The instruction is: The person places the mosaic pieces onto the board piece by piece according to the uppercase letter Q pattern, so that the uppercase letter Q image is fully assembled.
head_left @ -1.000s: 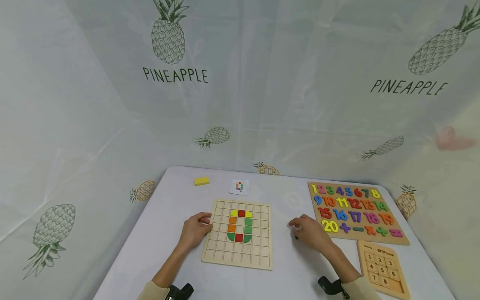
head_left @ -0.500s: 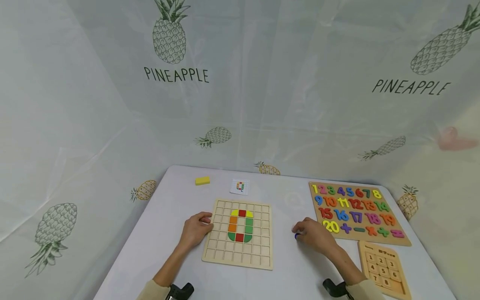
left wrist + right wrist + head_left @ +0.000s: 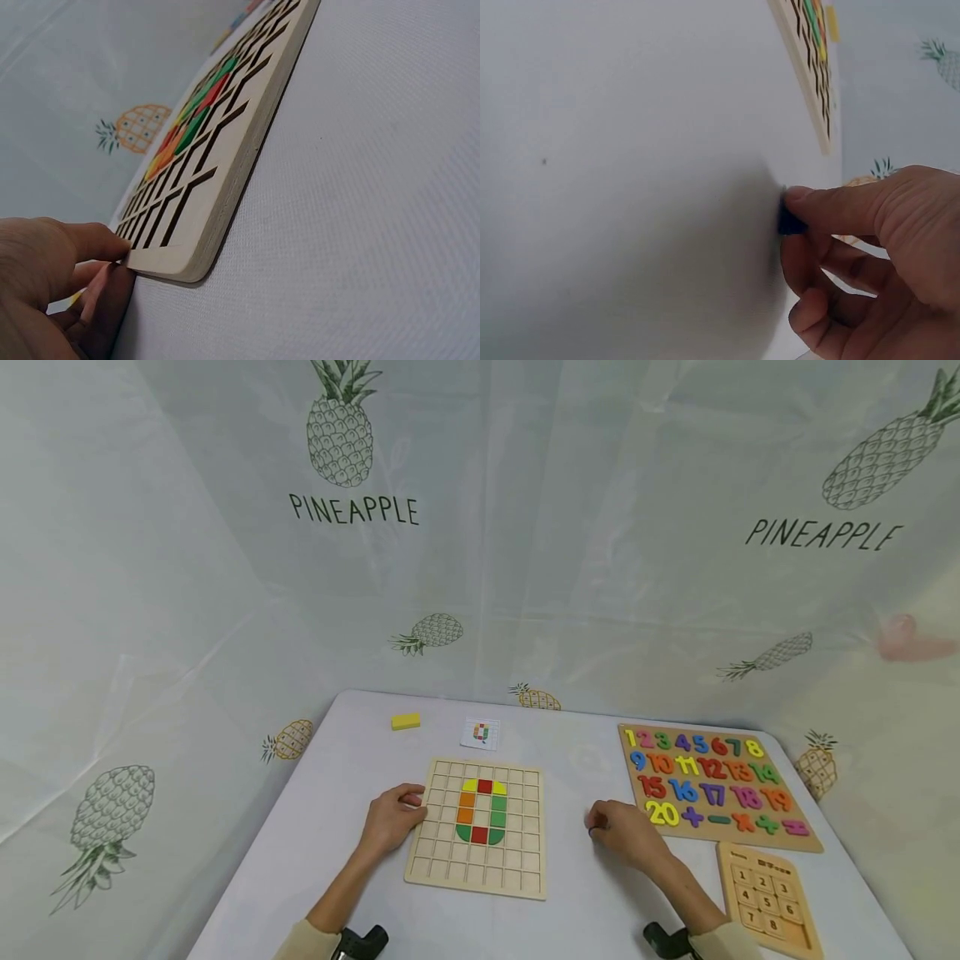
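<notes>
My left hand (image 3: pixel 390 820) rests at the left edge of a square wooden grid board (image 3: pixel 442 864). In the left wrist view the thumb (image 3: pixel 101 241) touches the board's rim near a corner, with the other fingers beside it. Red, orange, yellow and green tiles (image 3: pixel 497 806) form a closed ring in the board's cells. To the right of the board, my right hand (image 3: pixel 626 835) pinches a small blue piece (image 3: pixel 789 217) between thumb and curled forefinger, close over the white table. Fingers hide much of the piece's shape.
A picture card (image 3: pixel 480 734) with a coloured ring pattern lies behind the board, left of it a yellow block (image 3: pixel 406 721). At right are a colourful number puzzle (image 3: pixel 720 832) and a wooden tray of numbered tiles (image 3: pixel 787 937). A pineapple-print curtain (image 3: pixel 525 568) closes off the back.
My right hand has shifted slightly right and toward me, its fingers turning the blue piece, which now shows less in the head view. The left hand and board stay in place.
</notes>
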`<state>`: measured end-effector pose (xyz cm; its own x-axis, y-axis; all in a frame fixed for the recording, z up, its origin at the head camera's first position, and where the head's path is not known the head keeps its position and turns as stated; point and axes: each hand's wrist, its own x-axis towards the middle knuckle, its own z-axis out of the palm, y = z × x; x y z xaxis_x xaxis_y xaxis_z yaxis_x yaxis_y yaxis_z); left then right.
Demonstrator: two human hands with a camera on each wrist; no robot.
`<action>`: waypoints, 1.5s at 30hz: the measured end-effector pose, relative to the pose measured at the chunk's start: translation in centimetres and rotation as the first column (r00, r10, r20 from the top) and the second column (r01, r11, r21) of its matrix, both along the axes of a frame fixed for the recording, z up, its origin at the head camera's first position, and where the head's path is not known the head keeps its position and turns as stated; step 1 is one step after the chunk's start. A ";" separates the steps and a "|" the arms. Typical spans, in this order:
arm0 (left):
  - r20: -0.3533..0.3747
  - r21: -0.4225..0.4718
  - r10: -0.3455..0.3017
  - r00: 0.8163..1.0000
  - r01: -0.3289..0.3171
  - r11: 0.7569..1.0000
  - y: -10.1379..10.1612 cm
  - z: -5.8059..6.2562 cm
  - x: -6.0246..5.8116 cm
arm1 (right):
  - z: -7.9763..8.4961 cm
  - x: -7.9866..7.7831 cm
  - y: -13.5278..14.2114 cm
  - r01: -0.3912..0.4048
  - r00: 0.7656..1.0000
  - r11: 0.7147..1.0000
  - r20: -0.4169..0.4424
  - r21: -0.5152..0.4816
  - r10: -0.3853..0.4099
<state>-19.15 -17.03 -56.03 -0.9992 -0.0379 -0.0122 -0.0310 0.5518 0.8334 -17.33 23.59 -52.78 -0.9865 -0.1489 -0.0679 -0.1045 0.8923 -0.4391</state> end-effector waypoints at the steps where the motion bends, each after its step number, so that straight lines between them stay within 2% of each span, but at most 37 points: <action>1: -0.002 -0.002 0.001 1.000 -0.001 1.000 0.0 0.0 0.0 | -0.1 0.0 0.0 0.005 1.000 1.000 -0.007 -0.003 -0.005; 8: -0.009 -0.018 0.008 1.000 -0.009 1.000 0.1 0.2 0.1 | -0.2 0.1 -0.3 0.013 0.998 0.998 -0.066 -0.065 -0.018; 13: -0.011 -0.008 0.006 1.000 -0.007 1.000 0.1 0.1 0.1 | 0.0 -0.1 -0.8 0.018 1.000 0.989 -0.011 -0.146 -0.020; 16: -0.010 -0.014 0.009 1.000 -0.009 1.000 0.1 -0.1 0.0 | 0.2 -0.2 -1.1 0.001 0.999 0.969 0.032 -0.247 0.007; 19: -0.008 -0.021 0.010 1.000 -0.010 1.000 0.1 -0.3 -0.1 | 0.2 -0.3 -1.5 -0.046 0.996 0.937 0.059 -0.346 0.071; 26: -0.004 -0.018 0.008 1.000 -0.008 1.000 0.2 -0.3 0.0 | -0.1 0.0 -3.8 -0.118 0.981 0.884 0.087 -0.452 0.176; 30: -0.005 -0.024 0.010 1.000 -0.011 1.000 0.2 -0.3 0.0 | -0.4 0.3 -5.6 -0.165 0.973 0.870 0.069 -0.464 0.221; 35: -0.009 -0.018 0.010 1.000 -0.010 1.000 0.2 -0.1 0.1 | -0.9 0.7 -7.6 -0.255 0.957 0.867 0.019 -0.428 0.291; 42: -0.005 -0.016 0.011 1.000 -0.011 1.000 0.2 0.2 0.2 | -1.1 1.2 -9.5 -0.353 0.925 0.826 -0.029 -0.441 0.379; 45: -0.004 -0.015 0.010 1.000 -0.010 1.000 0.2 0.2 0.2 | -1.2 1.5 -10.1 -0.380 0.915 0.826 -0.038 -0.416 0.402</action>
<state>-18.94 -16.79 -55.82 -0.9988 -0.0479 -0.0076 -0.0333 0.5639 0.8252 -15.87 13.53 -53.99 -0.8368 -0.5462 0.0379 -0.3750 0.5215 -0.7664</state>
